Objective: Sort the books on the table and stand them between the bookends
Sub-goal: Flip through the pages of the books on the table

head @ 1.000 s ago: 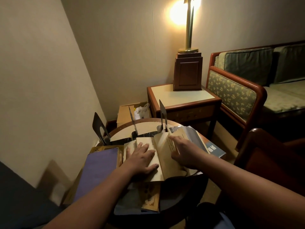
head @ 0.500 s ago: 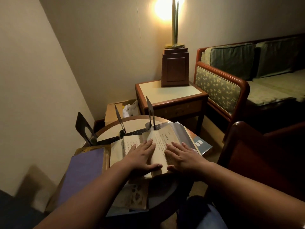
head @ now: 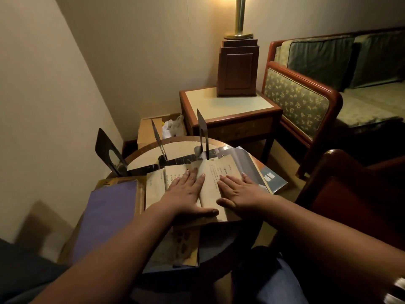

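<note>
An open book (head: 211,181) with yellowed pages lies on the round table (head: 175,150). My left hand (head: 186,194) rests flat on its left page and my right hand (head: 238,194) flat on its right page, fingers spread, gripping nothing. Three dark metal bookends stand behind the book: a left bookend (head: 107,152), a middle bookend (head: 158,139) and a right bookend (head: 202,130), with no book standing between them. A purple book (head: 107,213) lies to the left. A grey-blue book (head: 271,178) lies to the right, and a patterned book (head: 179,244) lies under my left wrist.
Behind the round table stands a side table (head: 230,104) with a wooden lamp base (head: 237,71). A cardboard box (head: 146,130) sits on the floor by the wall. A sofa (head: 306,99) is at the right, and a red chair arm (head: 350,172) is close to my right forearm.
My right hand has laid the lifted page down and now lies flat on it. My left hand stayed on the left page. The view has tilted slightly.
</note>
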The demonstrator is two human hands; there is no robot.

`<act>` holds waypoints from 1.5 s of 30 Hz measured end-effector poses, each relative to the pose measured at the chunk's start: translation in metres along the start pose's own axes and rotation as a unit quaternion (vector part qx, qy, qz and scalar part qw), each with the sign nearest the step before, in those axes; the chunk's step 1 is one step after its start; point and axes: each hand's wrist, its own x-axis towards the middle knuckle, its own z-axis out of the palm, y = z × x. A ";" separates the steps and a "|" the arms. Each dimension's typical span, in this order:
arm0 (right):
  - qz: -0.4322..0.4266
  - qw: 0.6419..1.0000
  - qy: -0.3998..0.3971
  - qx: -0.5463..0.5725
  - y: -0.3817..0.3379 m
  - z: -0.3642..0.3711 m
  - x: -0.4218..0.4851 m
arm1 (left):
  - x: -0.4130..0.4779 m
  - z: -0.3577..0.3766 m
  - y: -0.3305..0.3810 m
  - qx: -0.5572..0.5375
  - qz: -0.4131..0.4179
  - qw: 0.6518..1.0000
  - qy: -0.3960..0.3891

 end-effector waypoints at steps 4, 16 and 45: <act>0.035 0.999 0.032 0.026 0.005 -0.018 0.047 | -0.001 0.001 0.003 0.003 -0.008 1.000 0.000; 0.022 0.999 0.048 -0.002 -0.007 0.018 0.013 | 0.004 0.008 -0.005 -0.002 -0.002 1.000 -0.002; 0.039 0.994 0.105 0.000 0.009 0.008 0.050 | -0.005 0.003 -0.005 0.011 0.012 1.000 0.014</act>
